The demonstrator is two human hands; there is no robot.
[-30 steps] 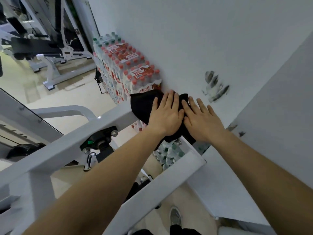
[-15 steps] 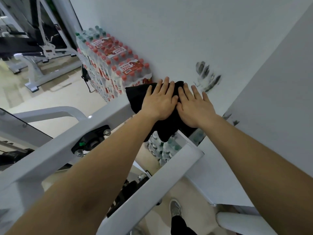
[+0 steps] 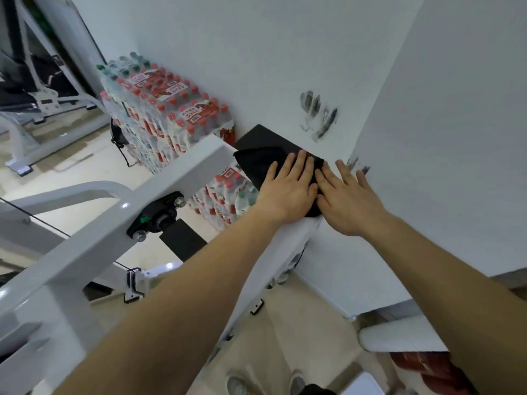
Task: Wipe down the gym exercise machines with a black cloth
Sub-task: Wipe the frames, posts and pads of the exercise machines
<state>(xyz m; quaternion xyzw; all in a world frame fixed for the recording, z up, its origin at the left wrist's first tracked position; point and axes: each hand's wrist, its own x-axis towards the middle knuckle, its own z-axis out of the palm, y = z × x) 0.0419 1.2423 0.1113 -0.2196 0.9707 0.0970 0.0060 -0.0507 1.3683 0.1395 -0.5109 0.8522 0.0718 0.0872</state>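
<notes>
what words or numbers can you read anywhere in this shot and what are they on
"30": on the red-and-white labels atop the bottle packs, seen rotated.
Other print on those labels: too blurred to read.
Sticker on a lower pack: too small to read.
No text shows on the cloth, frame or wall.

Only legible mark is "30", on the red-and-white top labels of the shrink-wrapped water bottle packs (image 3: 171, 115) stacked on the floor (image 3: 85, 166) against the wall (image 3: 256, 52). It reads upside down from this view. The remaining label print and barcodes are too small to read.
</notes>
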